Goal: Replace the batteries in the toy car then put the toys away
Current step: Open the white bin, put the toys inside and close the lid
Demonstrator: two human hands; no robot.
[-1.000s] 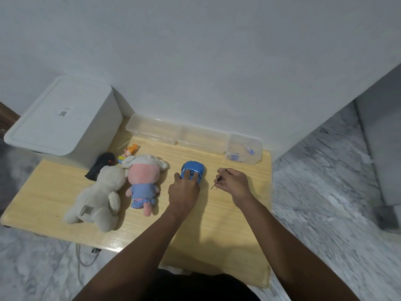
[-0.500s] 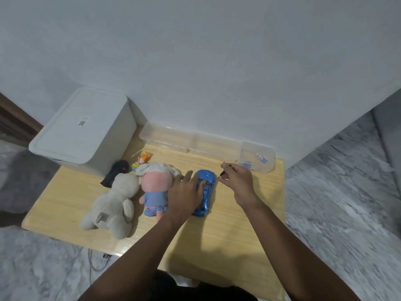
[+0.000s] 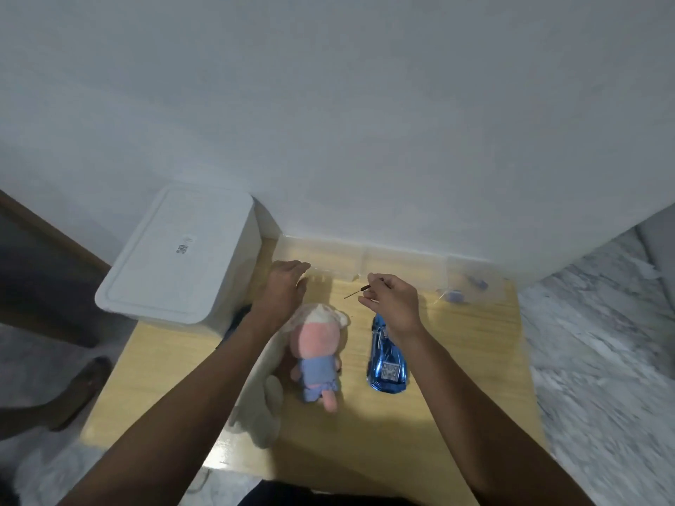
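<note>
Surface (image 3: 456, 378): pale wood, set against a white wall, with marble floor to its right.
White bin (image 3: 175, 253): lidded box with a small label on its lid, at the surface's far left corner, left of the toy car and well apart from it.
Clear tray (image 3: 401, 266): long, divided, see-through, along the wall beyond the toy car; small bluish items lie in its right end, too blurred to name.
Cream plush (image 3: 261, 403): lies left of the toy car, beyond the pink plush, largely under the left forearm.
Pink plush (image 3: 316, 356): pink face, blue outfit, lying just left of the toy car with a strip of bare wood between them.
Toy car (image 3: 387, 363): shiny blue, resting on the surface near its middle, lengthwise away from the person, touched by neither hand.
Left hand (image 3: 283, 286): fingers straight and relaxed, holding nothing, reaching to the near edge of the clear tray, up and left of the toy car.
Right hand (image 3: 392, 301): above the far end of the toy car, fingers pinched on the thin tool.
Thin tool (image 3: 354, 294): dark slender rod whose tip points left, above and beyond the toy car.
</note>
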